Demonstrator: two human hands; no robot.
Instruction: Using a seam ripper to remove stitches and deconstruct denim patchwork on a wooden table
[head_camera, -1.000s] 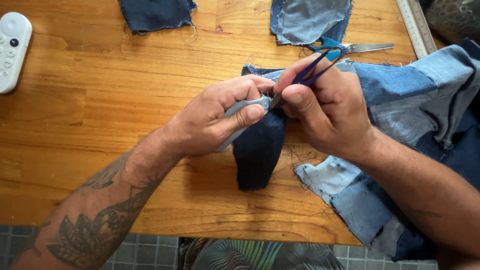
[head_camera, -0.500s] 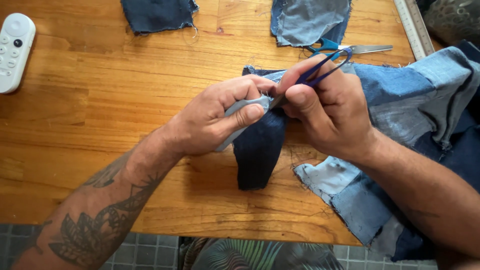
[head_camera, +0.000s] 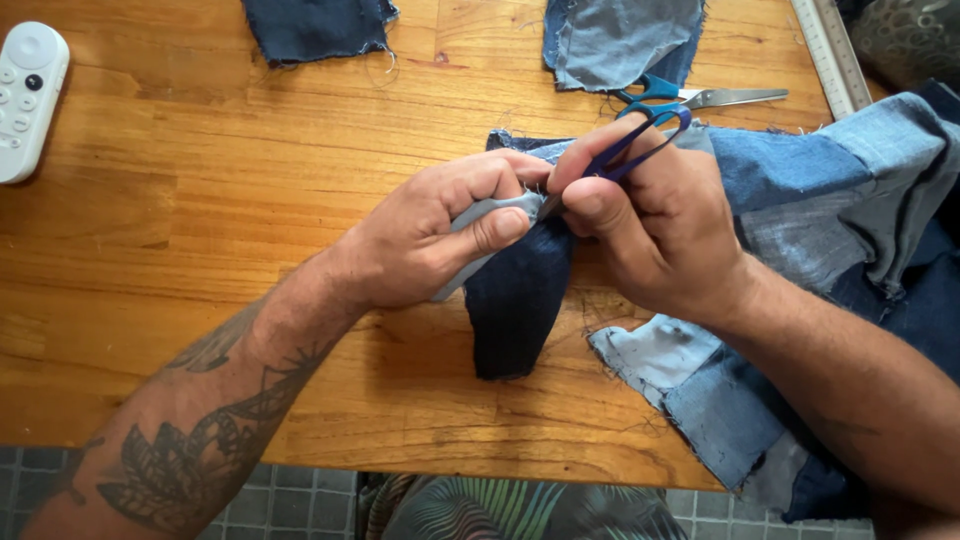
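Our left hand (head_camera: 425, 245) is pinched shut on a fold of pale grey and dark navy denim (head_camera: 515, 300), thumb over the pale strip, and our right hand (head_camera: 655, 230) is closed round a pair of small blue-handled thread snips (head_camera: 625, 150), whose tip meets the cloth right at the left thumb; the two hands press together over the seam. Under and to the right of the right hand spreads the large patchwork of blue denim pieces (head_camera: 820, 210), running off the near edge of the wooden table (head_camera: 200, 200), and the navy fold hangs from it just below our hands. Beyond the right hand lies a loose pale blue denim scrap (head_camera: 625, 40), and beyond the left hand, well apart, a dark navy denim scrap (head_camera: 315, 28). A metal ruler (head_camera: 828, 50) lies far to the right, a pair of teal-handled scissors (head_camera: 690, 95) sits just past the right knuckles, and a white remote control (head_camera: 28, 100) rests far to the left. The blades are hidden between our fingers, so we judge the risk to be a nick to the left thumb or a cut into the cloth itself, should the snips close while the fold slips or bunches.
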